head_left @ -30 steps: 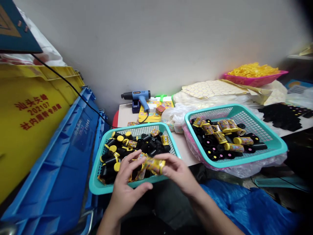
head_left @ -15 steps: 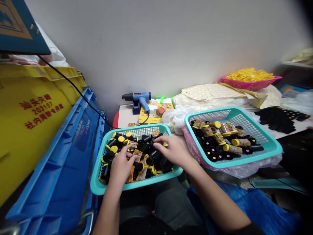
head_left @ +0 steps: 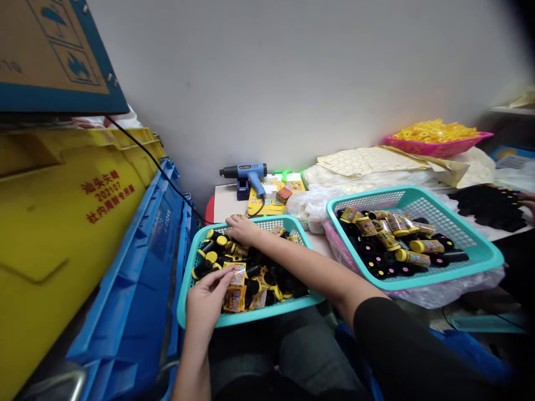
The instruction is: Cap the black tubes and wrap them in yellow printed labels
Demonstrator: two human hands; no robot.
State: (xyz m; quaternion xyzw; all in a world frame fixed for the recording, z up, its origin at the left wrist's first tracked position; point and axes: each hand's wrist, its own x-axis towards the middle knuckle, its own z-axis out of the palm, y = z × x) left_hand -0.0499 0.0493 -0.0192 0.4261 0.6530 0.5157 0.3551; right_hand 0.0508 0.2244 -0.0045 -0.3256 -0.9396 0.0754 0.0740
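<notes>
In a turquoise basket [head_left: 182, 301] in front of me lie several black tubes with yellow caps [head_left: 212, 257] among printed plastic sleeves [head_left: 258, 299]. My left hand [head_left: 208, 296] is over its near left part, thumb and forefinger pinching a yellow printed sleeve [head_left: 237, 273]. My right hand [head_left: 243, 229] reaches across to the basket's far rim, left of the middle. Its fingers are bent downward, and whatever lies under their tips is hidden. Just beyond that rim is a blue heat gun [head_left: 251, 172] on its stand.
To the right stands a second turquoise basket [head_left: 480, 266] with labelled tubes. Behind it are patterned sheets [head_left: 368, 160] and a pink tray [head_left: 443, 149] of yellow parts. Blue crates [head_left: 125, 312] and a yellow crate [head_left: 62, 223] line the left. Another person's hand [head_left: 527, 203] shows at far right.
My right hand has moved left and away from me, from the basket's middle to its far rim. My left hand now holds up a printed sleeve. The view has swung slightly left.
</notes>
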